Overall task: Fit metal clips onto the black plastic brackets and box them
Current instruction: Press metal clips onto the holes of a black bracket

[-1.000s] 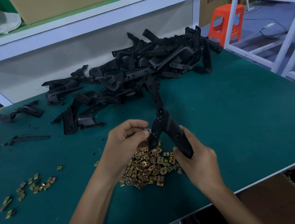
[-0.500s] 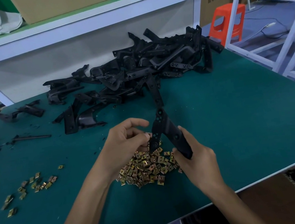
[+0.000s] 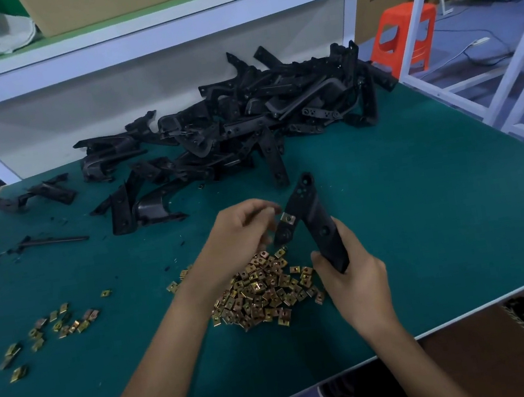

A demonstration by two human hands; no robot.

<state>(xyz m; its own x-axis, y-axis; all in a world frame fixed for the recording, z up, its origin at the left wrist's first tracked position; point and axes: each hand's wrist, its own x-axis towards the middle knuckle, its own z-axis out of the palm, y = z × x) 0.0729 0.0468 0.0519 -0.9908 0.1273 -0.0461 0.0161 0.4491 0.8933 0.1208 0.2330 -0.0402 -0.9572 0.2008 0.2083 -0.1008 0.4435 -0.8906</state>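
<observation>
The right hand wraps its fingers round the lower end of a black bracket, holding it tilted just above the clip heap. A metal clip sits on the bracket's short limb. The left hand hangs beside that clip with fingers curled; blur hides whether they pinch anything. Behind the heap lies the bracket pile on the green table; left of the heap, scattered clips. Right of and below the heap stands an open cardboard box, with dark parts dimly visible inside.
</observation>
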